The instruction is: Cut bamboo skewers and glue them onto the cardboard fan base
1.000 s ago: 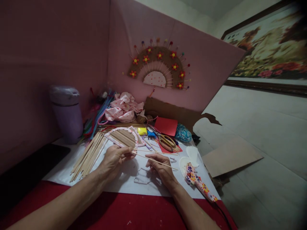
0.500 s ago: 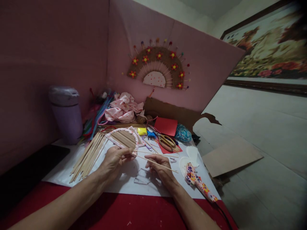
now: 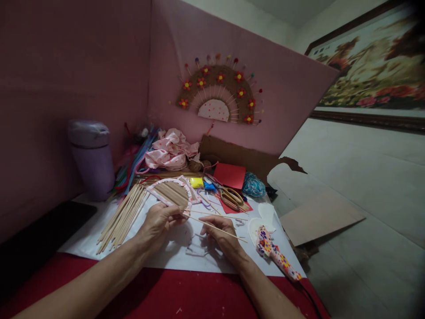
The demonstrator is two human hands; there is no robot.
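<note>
My left hand (image 3: 164, 218) pinches the lower edge of a rounded corrugated cardboard piece (image 3: 171, 192) rimmed with pink-and-white fabric. Two thin wooden sticks run rightward from that edge; the upper wooden stick (image 3: 229, 216) reaches past my right hand. Across the curled fingers of my right hand (image 3: 221, 235) lies the lower wooden stick (image 3: 232, 235), which thumb and forefinger appear to grip loosely. Where the sticks meet the cardboard is partly covered by my left fingertips. A bundle of wooden sticks (image 3: 124, 217) lies left of the cardboard.
Gold-handled scissors (image 3: 230, 198), red paper (image 3: 229, 175), blue yarn (image 3: 254, 184) and crumpled pink fabric (image 3: 172, 150) lie behind. A flower-patterned corded tool (image 3: 277, 254) is at right, a purple tumbler (image 3: 93, 159) at left. A decorated cardboard arch (image 3: 217, 75) hangs on the pink panel.
My right hand and the free ends of the sticks have shifted down very slightly. My left hand and the cardboard piece stay in place.
</note>
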